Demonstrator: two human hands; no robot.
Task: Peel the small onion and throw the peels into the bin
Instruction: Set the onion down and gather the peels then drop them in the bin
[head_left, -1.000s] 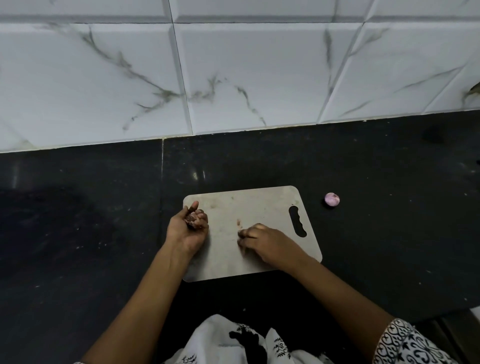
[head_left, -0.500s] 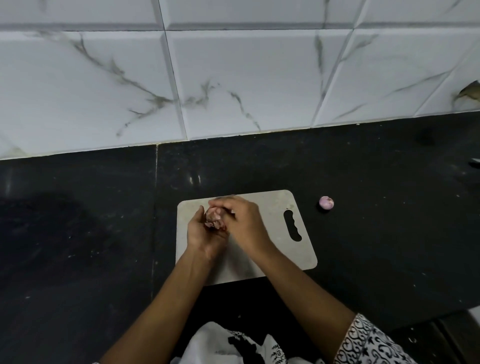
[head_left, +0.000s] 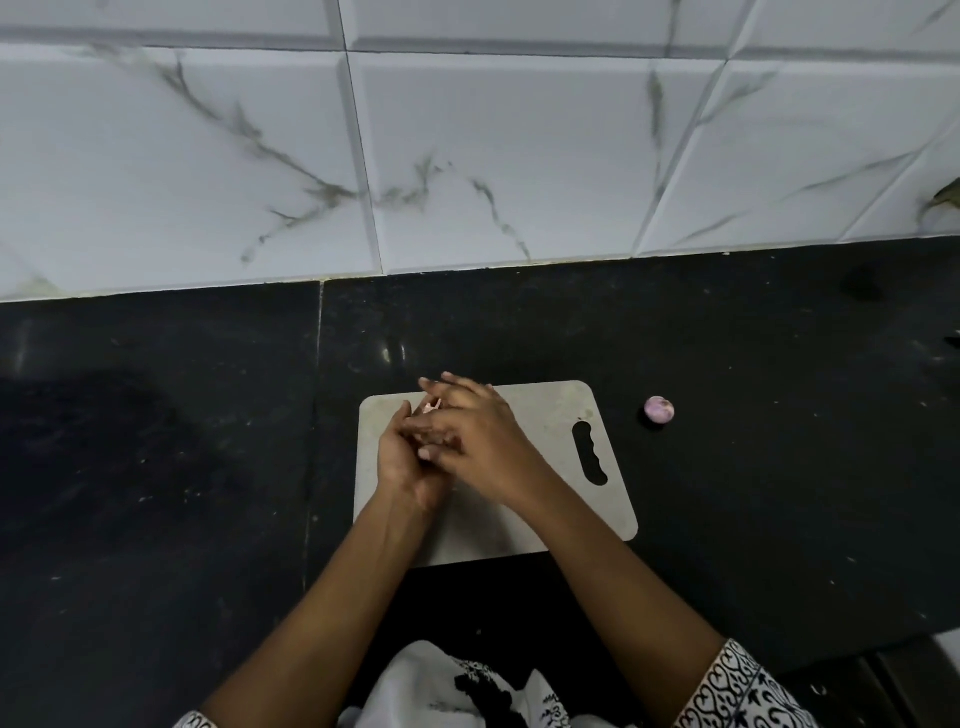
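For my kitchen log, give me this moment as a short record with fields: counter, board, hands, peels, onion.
Counter: black stone counter
Board: flat grey cutting board with handle slot, lying on the counter
Hands: left hand and right hand pressed together above the board
Peels: pale pink onion peel scraps peeking between the hands
Onion: small round purple onion on the counter, right of the board, untouched

The small onion (head_left: 658, 410), round and pinkish-purple, sits on the dark desk (head_left: 779, 493). Pale pink peels (head_left: 432, 407) show between the left hand (head_left: 397, 457) and right hand (head_left: 483, 441).
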